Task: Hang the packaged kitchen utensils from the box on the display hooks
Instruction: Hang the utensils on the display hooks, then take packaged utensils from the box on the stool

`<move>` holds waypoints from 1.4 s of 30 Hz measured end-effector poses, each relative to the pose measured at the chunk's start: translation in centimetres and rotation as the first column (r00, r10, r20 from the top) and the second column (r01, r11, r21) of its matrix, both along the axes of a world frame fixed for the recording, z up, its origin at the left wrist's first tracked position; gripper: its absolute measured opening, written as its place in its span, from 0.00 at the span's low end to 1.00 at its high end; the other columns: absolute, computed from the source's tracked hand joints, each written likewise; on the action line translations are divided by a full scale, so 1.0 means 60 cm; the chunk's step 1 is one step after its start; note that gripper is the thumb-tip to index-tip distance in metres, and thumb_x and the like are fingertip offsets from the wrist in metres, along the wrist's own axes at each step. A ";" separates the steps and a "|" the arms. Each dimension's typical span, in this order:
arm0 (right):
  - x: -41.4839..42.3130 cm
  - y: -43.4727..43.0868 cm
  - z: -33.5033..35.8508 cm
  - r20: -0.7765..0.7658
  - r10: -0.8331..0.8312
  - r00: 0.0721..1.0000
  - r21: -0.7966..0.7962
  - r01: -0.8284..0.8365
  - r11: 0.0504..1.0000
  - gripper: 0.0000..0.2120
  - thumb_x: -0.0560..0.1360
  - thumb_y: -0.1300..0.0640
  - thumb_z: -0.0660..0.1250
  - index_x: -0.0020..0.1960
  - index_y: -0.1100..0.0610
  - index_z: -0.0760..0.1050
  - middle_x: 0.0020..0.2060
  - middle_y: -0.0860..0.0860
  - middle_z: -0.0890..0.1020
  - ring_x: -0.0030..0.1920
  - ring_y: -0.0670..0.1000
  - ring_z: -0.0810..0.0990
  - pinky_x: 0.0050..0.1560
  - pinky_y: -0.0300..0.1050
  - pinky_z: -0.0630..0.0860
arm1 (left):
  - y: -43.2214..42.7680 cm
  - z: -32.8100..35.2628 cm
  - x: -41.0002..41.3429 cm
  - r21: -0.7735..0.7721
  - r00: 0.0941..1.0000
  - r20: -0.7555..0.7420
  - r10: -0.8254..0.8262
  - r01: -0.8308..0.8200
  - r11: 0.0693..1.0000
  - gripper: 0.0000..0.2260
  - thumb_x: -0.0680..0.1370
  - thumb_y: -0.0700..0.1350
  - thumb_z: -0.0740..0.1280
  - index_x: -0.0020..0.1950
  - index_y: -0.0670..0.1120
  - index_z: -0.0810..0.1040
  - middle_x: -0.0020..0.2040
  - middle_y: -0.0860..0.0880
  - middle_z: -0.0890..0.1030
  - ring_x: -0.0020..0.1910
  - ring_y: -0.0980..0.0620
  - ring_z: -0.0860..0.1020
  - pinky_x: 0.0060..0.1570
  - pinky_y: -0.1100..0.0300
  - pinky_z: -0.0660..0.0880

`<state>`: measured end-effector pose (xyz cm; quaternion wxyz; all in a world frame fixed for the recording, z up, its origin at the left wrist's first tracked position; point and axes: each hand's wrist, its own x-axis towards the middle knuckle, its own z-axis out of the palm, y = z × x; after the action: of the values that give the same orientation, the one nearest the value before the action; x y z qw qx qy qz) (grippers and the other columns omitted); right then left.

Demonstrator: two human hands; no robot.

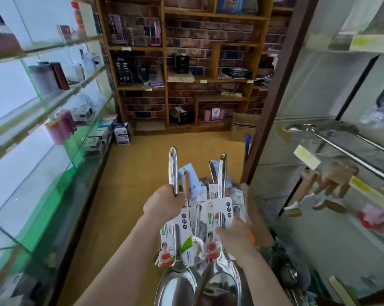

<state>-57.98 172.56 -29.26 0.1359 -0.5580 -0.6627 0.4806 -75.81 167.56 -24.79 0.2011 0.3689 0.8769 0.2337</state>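
Note:
My left hand grips the steel handle of a large packaged ladle with a printed card around its stem. My right hand holds a second packaged steel ladle by its card, handle pointing up. Between and behind them stand more packaged utensils, one with a wooden handle, in a box that is mostly hidden. A long display hook juts from the glass panel at right, with wooden-handled brushes hanging below it.
Glass shelving with boxed goods runs along the left. A wooden shelf unit against a brick wall closes the aisle ahead. Yellow price tags sit on hook ends at right. Cardboard boxes stand on the yellow floor.

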 end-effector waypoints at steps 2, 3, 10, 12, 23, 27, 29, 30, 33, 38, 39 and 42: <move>-0.013 0.045 -0.001 -0.031 -0.009 0.999 -0.072 0.007 0.997 0.14 0.73 0.61 0.62 0.58 0.59 0.72 0.48 0.56 0.79 0.39 0.50 0.75 0.37 0.43 0.70 | 0.044 -0.003 -0.019 -0.042 0.999 0.049 0.009 -0.006 0.999 0.13 0.79 0.49 0.59 0.35 0.47 0.68 0.32 0.50 0.72 0.31 0.50 0.70 0.30 0.61 0.64; -0.017 0.066 0.001 -0.039 -0.012 0.999 -0.094 0.008 0.996 0.14 0.74 0.62 0.62 0.59 0.58 0.72 0.49 0.56 0.79 0.41 0.51 0.77 0.39 0.43 0.72 | 0.066 -0.005 -0.028 -0.062 0.997 0.074 0.014 -0.009 0.998 0.13 0.78 0.48 0.60 0.35 0.47 0.68 0.32 0.50 0.72 0.30 0.50 0.70 0.30 0.61 0.65; -0.040 0.212 -0.038 -0.067 -0.076 0.995 -0.205 0.061 0.977 0.07 0.74 0.66 0.67 0.47 0.56 0.73 0.46 0.54 0.81 0.39 0.48 0.77 0.40 0.42 0.74 | 0.210 -0.043 -0.060 -0.165 0.987 0.163 -0.013 0.040 0.985 0.15 0.80 0.44 0.59 0.61 0.37 0.75 0.54 0.36 0.79 0.50 0.40 0.80 0.43 0.49 0.77; -0.055 0.241 -0.060 -0.057 -0.062 0.996 -0.231 0.047 0.972 0.10 0.72 0.65 0.69 0.53 0.59 0.76 0.50 0.54 0.82 0.42 0.49 0.80 0.38 0.40 0.74 | 0.243 -0.077 -0.074 -0.191 0.985 0.174 0.017 0.016 0.981 0.15 0.79 0.47 0.59 0.58 0.38 0.77 0.49 0.39 0.81 0.40 0.44 0.79 0.34 0.55 0.75; -0.109 0.319 -0.154 0.037 0.053 0.998 -0.285 -0.040 0.958 0.15 0.71 0.67 0.67 0.56 0.59 0.74 0.52 0.54 0.81 0.50 0.53 0.80 0.45 0.42 0.76 | 0.357 -0.207 -0.103 -0.373 0.983 0.168 0.071 -0.003 0.928 0.09 0.80 0.42 0.58 0.44 0.40 0.73 0.39 0.43 0.75 0.38 0.47 0.75 0.44 0.57 0.74; -0.111 0.331 -0.171 0.069 0.103 0.992 -0.272 -0.081 0.959 0.13 0.73 0.67 0.65 0.57 0.59 0.74 0.45 0.49 0.79 0.37 0.42 0.72 0.29 0.22 0.65 | 0.374 -0.238 -0.103 -0.339 0.979 0.171 0.110 -0.046 0.940 0.11 0.78 0.45 0.61 0.38 0.43 0.69 0.40 0.45 0.74 0.37 0.46 0.72 0.43 0.56 0.71; -0.110 0.336 -0.179 0.077 0.126 0.989 -0.248 -0.103 0.963 0.12 0.75 0.66 0.64 0.58 0.58 0.73 0.40 0.46 0.74 0.35 0.38 0.64 0.27 0.19 0.62 | 0.376 -0.242 -0.100 -0.350 0.977 0.174 0.124 -0.056 0.935 0.08 0.78 0.46 0.61 0.46 0.41 0.73 0.44 0.44 0.75 0.39 0.45 0.73 0.40 0.57 0.70; -0.109 0.339 -0.185 0.081 0.126 0.989 -0.243 -0.103 0.964 0.13 0.75 0.66 0.64 0.58 0.58 0.72 0.39 0.46 0.73 0.34 0.37 0.64 0.28 0.18 0.61 | 0.374 -0.245 -0.099 -0.362 0.976 0.166 0.137 -0.069 0.930 0.09 0.78 0.46 0.62 0.48 0.41 0.74 0.43 0.44 0.77 0.37 0.46 0.73 0.37 0.58 0.69; -0.111 0.338 -0.185 0.110 0.146 0.983 -0.191 -0.124 0.974 0.12 0.75 0.65 0.64 0.59 0.59 0.72 0.44 0.48 0.74 0.34 0.37 0.64 0.29 0.15 0.59 | 0.367 -0.254 -0.094 -0.335 0.977 0.127 0.170 -0.119 0.935 0.13 0.77 0.47 0.63 0.57 0.41 0.76 0.42 0.43 0.80 0.32 0.49 0.73 0.33 0.59 0.69; -0.114 0.334 -0.197 0.172 0.128 0.977 -0.119 -0.108 0.987 0.13 0.75 0.62 0.65 0.59 0.57 0.71 0.51 0.50 0.78 0.41 0.46 0.73 0.31 0.27 0.65 | 0.364 -0.277 -0.089 -0.257 0.989 0.045 0.139 -0.123 0.958 0.25 0.80 0.47 0.61 0.76 0.47 0.59 0.43 0.44 0.77 0.38 0.45 0.75 0.34 0.57 0.69; -0.115 0.332 -0.199 0.185 0.119 0.975 -0.104 -0.101 0.989 0.14 0.74 0.61 0.65 0.59 0.56 0.71 0.53 0.51 0.78 0.45 0.49 0.74 0.36 0.33 0.68 | 0.364 -0.275 -0.087 -0.267 0.988 0.024 0.155 -0.143 0.953 0.22 0.80 0.48 0.61 0.73 0.44 0.64 0.49 0.43 0.76 0.42 0.43 0.76 0.38 0.54 0.70; -0.117 0.327 -0.206 0.216 0.103 0.971 -0.080 -0.087 0.993 0.15 0.75 0.58 0.65 0.60 0.57 0.71 0.55 0.52 0.77 0.49 0.51 0.72 0.47 0.41 0.67 | 0.364 -0.275 -0.081 -0.257 0.987 -0.016 0.159 -0.158 0.953 0.23 0.80 0.50 0.60 0.73 0.44 0.62 0.61 0.41 0.70 0.53 0.40 0.75 0.43 0.51 0.71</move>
<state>-65.03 192.16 -41.61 0.0192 -0.5797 -0.6825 0.4447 -80.68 189.39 -41.31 0.2301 0.2674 0.9261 0.1340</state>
